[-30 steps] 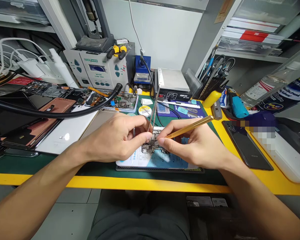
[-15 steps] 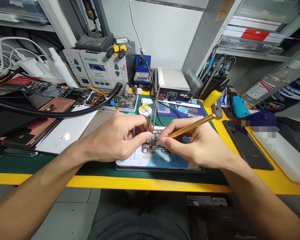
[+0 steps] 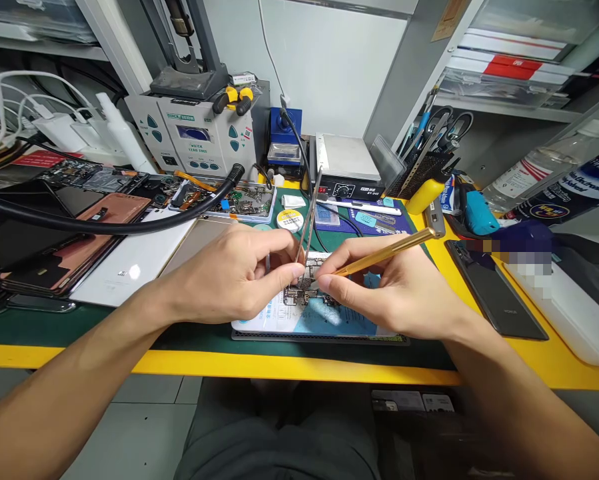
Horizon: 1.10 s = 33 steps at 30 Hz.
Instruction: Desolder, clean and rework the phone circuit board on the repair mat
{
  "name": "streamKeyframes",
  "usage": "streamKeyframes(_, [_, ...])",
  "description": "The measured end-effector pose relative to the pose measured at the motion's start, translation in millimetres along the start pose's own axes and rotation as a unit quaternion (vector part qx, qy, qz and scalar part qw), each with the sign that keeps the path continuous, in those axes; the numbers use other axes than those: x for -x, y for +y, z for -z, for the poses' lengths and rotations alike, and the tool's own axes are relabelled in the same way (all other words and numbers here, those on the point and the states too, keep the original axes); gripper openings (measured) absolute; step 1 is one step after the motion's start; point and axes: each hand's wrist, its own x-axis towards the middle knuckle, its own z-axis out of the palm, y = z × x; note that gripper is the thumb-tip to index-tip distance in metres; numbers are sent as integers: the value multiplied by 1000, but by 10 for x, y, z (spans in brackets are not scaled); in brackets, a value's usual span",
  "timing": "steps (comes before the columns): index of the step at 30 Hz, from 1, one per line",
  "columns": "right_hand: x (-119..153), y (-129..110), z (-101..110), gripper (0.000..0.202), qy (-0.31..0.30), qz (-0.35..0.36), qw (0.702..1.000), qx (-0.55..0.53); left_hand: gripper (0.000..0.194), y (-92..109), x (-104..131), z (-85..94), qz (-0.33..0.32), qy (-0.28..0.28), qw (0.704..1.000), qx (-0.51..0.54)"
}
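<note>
A pair of metal tweezers point(image 3: 310, 223) is pinched in my left hand point(image 3: 249, 273), tips down over a small circuit board point(image 3: 295, 295). In my right hand point(image 3: 389, 287) is a gold-handled tool point(image 3: 386, 253), held like a pen and slanting down to the left. Its working tip sits close to the board, but its exact shape is too small to make out. My fingers hide the board's right side. The board lies on a white and blue printed pad point(image 3: 299, 327), between both hands.
Behind the hands stand a hot air station point(image 3: 199, 133) and a small silver-topped unit point(image 3: 346, 163). A black hose point(image 3: 104, 228) crosses the left side over stacked phone parts. A round tin point(image 3: 290, 220) is behind my left hand. At right lies a dark phone point(image 3: 494, 287).
The back end of the gold-handled tool has swung slightly to the right. My left hand and the tweezers look still.
</note>
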Motion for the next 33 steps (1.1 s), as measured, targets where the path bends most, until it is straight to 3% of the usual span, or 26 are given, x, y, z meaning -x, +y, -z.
streamKeyframes(33, [1, 0, 7, 8, 3, -2, 1000, 30, 23, 35, -23, 9, 16, -8, 1000, -2])
